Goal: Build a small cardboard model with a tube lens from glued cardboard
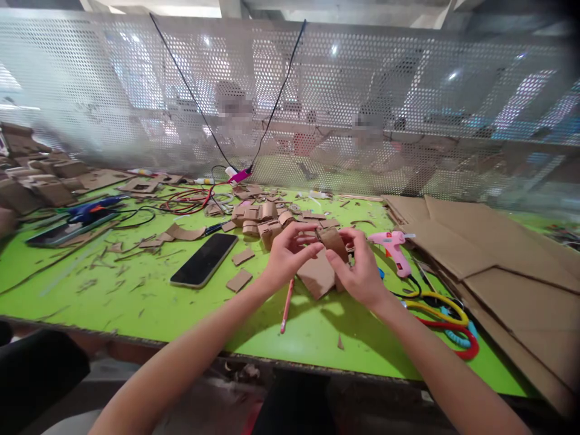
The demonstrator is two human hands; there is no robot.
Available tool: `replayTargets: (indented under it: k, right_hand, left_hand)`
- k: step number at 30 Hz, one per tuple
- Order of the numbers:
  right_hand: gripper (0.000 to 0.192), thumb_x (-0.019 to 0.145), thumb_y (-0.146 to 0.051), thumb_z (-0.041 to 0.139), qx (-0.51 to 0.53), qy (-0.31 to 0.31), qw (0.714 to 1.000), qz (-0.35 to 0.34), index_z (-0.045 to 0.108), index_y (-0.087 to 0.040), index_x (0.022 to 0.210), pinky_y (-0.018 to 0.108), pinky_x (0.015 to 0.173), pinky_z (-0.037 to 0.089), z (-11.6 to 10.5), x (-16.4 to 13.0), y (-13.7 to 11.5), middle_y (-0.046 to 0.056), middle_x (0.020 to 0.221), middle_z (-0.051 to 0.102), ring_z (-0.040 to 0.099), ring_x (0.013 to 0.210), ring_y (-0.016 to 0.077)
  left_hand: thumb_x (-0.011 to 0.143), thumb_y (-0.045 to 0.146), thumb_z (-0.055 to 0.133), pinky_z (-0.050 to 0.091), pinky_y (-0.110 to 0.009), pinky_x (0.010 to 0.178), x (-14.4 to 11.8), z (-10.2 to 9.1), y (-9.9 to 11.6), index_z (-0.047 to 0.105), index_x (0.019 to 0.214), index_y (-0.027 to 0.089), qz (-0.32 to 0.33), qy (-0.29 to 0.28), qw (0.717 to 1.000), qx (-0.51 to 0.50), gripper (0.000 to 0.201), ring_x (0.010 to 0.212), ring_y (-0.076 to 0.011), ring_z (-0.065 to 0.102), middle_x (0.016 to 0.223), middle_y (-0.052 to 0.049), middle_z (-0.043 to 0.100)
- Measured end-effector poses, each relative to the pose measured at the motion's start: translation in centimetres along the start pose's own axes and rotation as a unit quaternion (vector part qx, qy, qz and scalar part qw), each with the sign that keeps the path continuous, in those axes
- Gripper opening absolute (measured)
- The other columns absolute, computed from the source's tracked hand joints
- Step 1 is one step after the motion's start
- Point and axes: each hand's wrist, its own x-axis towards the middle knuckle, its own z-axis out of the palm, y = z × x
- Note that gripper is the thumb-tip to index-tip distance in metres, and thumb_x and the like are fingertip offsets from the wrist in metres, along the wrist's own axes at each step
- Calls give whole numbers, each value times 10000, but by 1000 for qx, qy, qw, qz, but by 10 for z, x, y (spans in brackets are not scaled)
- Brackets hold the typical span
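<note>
Both of my hands hold a small brown cardboard piece (pixel 332 240) above the green table (pixel 136 302). My left hand (pixel 286 254) pinches its left side with the fingertips. My right hand (pixel 360 272) grips its right side and underside. A larger flat cardboard piece (pixel 317 277) lies on the table just below my hands. A red pencil (pixel 286 305) lies under my left wrist.
A black phone (pixel 203 260) lies left of my hands, a pink glue gun (pixel 393 248) right of them. Several small cardboard blocks (pixel 263 219) are heaped behind. Large cardboard sheets (pixel 498 266) cover the right side. Scissors (pixel 446 320) lie near my right forearm. A perforated screen (pixel 317 90) backs the table.
</note>
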Motion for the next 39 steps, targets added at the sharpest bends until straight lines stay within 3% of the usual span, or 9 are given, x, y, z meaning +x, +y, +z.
replayTargets:
  k: [4,12,18,24,39]
  right_hand:
    - [155,891,-348,507,-2,-37,999,-5,528,-234,994,395,774,444,-3,4,4,49,929,635,586,865,224]
    - [170,923,-327,474,101,-45,994,12,546,-235,1047,304,672,492,-1,4,6,27,900,658,620,765,170]
    - [125,914,-267,485,9,-8,998,-55,536,-240,1024,307,645,479,-6,5,2,30,877,638,600,756,175]
    - [136,917,-212,474,-37,-8,993,-108,517,-244,1041,300,631,455,-10,9,3,35,862,613,581,761,177]
    - [145,926,-226,462,-63,3,989,-134,511,-252,1060,322,658,467,-7,9,8,50,892,625,595,804,199]
  left_hand:
    - [703,278,758,541,-186,530,5,-4,-2,609,962,198,-19,24,999,-34,309,768,-140,677,997,-33,657]
    - [693,301,762,542,-183,521,6,-4,0,629,1004,193,-38,16,999,-36,356,830,-174,686,1059,-62,674]
    - [685,328,766,541,-190,502,6,-4,1,642,982,186,-36,21,999,-32,351,793,-170,687,991,-56,700]
    - [678,367,766,544,-203,505,6,-5,0,652,969,176,-56,13,998,-28,366,758,-168,683,896,-49,717]
    - [682,371,757,563,-212,544,5,-4,0,649,983,180,-72,10,997,-29,373,796,-168,680,941,-53,709]
